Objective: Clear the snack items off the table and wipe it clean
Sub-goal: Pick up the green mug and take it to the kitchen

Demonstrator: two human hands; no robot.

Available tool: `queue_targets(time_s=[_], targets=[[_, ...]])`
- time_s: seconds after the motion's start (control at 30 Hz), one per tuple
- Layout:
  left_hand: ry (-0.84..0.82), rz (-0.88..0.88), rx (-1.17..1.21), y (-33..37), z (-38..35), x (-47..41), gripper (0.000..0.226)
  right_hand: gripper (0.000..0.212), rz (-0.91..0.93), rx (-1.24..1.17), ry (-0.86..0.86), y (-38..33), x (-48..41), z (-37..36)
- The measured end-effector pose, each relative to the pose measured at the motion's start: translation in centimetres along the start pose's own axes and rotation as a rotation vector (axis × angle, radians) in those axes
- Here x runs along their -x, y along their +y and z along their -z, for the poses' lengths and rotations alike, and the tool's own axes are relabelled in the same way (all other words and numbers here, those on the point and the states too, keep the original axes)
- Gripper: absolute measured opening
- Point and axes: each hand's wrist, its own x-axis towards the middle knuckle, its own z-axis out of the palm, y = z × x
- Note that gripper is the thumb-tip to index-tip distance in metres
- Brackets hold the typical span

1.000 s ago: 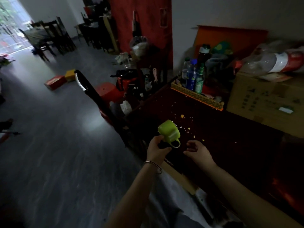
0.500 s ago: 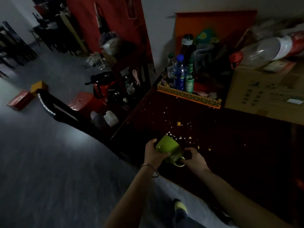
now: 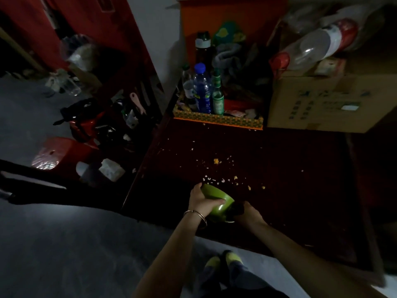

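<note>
A green cup [image 3: 217,203] lies tilted on its side at the near edge of the dark wooden table [image 3: 290,201], with its handle low on the right. My left hand [image 3: 200,203], with a bangle on the wrist, grips the cup round its body. My right hand [image 3: 249,216] is pressed close against the cup's right side; its fingers are in shadow and I cannot make out their hold. Pale and yellow snack crumbs [image 3: 217,180] are scattered on the table just beyond the cup, with a bigger yellow piece [image 3: 216,161] farther back.
A patterned tray [image 3: 217,120] with several bottles stands at the table's back. A cardboard box [image 3: 322,104] with a large plastic bottle on top sits to its right. On the floor at left are a red stool [image 3: 58,151], a dark chair [image 3: 43,190] and clutter.
The camera has swung down and right toward the table. The cup has dropped to the table's near edge and tilted over, and my right hand has come up against it.
</note>
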Motion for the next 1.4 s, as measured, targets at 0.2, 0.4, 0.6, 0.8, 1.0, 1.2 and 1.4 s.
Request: queue_targets(time_s=[0.2, 0.4, 0.6, 0.8, 1.0, 1.2, 1.4], targets=[[-0.147, 0.002, -0.117, 0.1, 1.1, -2.1, 0.112, 0.046, -0.06, -0.029, 0.045, -0.4, -0.3, -0.9], [-0.292, 0.06, -0.115, -0.1, 2.0, -2.8, 0.111, 0.038, -0.106, -0.02, 0.075, -1.1, -0.3, -1.7], [-0.35, 0.045, -0.111, 0.0, 2.8, -3.1, 0.104, 0.029, -0.179, -0.032, 0.091, -1.3, -0.4, -2.3], [-0.403, -0.009, -0.096, 0.6, 2.9, -3.1, 0.095, 0.033, -0.211, -0.096, 0.188, -1.5, 0.6, -1.3], [-0.496, -0.069, -0.133, 2.4, 1.9, -2.9, 0.107, 0.036, -0.184, -0.189, 0.3, -0.6, 3.1, -0.3], [-0.552, -0.146, -0.128, 4.2, 0.1, -1.3, 0.106, 0.043, -0.186, -0.254, 0.441, 0.7, 5.7, 0.8], [-0.591, -0.188, -0.115, 5.9, -2.6, 0.5, 0.096, 0.03, -0.151, -0.323, 0.54, 2.6, 7.9, 2.9]])
